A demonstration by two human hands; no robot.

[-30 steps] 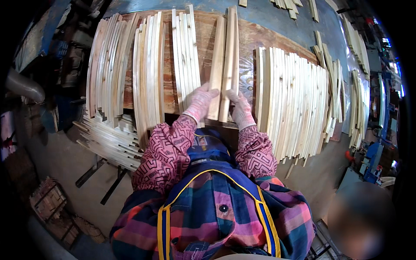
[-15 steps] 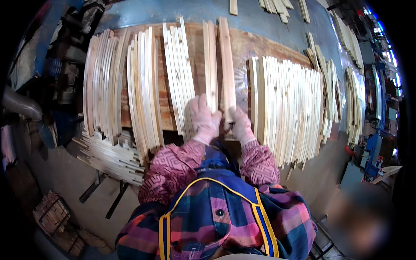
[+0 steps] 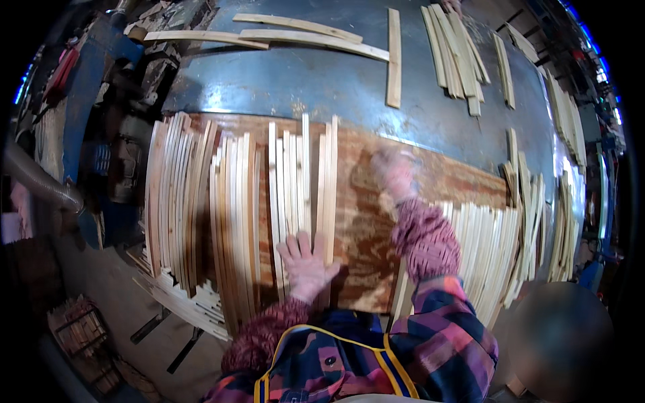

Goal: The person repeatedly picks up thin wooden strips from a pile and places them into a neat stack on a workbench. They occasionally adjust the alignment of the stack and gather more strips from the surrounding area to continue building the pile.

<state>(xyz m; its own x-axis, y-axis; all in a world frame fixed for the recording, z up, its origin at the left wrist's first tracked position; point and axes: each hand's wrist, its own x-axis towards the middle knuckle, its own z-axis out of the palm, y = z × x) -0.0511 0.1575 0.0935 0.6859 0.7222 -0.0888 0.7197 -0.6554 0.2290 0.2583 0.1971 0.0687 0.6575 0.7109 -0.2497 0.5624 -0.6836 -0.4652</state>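
Observation:
My left hand [image 3: 306, 267], in a pale glove, lies with its fingers spread over the near ends of a group of wooden strips [image 3: 289, 185]. Beside its thumb, a few more strips [image 3: 328, 195] stand close together. My right hand [image 3: 395, 174] is stretched forward over the bare part of a plywood board [image 3: 366, 235]. Motion smears its fingers, and I make out nothing in them. Under my right forearm a wide row of pale strips [image 3: 480, 252] is partly hidden.
More strip groups [image 3: 178, 195] line the board's left side. Beyond it, loose strips [image 3: 309, 43] lie on a blue-grey metal table [image 3: 248, 80]. Another person's hand [image 3: 453, 5] touches strips at the far edge. A blurred round shape [image 3: 561, 339] is at lower right.
My right hand has let go of the wooden strip it held and swung forward over the board. My left hand has flattened onto the strips. The view has tilted toward the far table.

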